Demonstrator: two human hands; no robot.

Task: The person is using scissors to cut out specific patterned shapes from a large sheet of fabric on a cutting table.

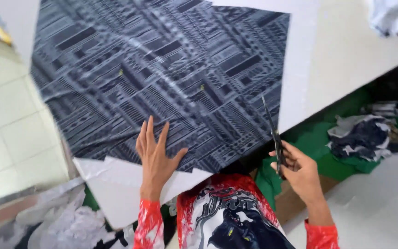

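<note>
Dark patterned fabric [162, 78] flat on table; black scissors [273, 133] upright, blades closed.

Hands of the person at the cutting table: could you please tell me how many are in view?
2. The left hand lies flat on the dark patterned fabric; the right hand holds black scissors beside the fabric's right edge, off the white table. None seems hidden.

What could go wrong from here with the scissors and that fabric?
1. The right hand holds the scissors off the table edge, blades up near the patterned fabric; a careless swing could snag it.
2. Only the left hand pins the fabric, near its edge; it may shift.
3. Left fingers lie flat on the cloth, possibly near any cut line.
</note>
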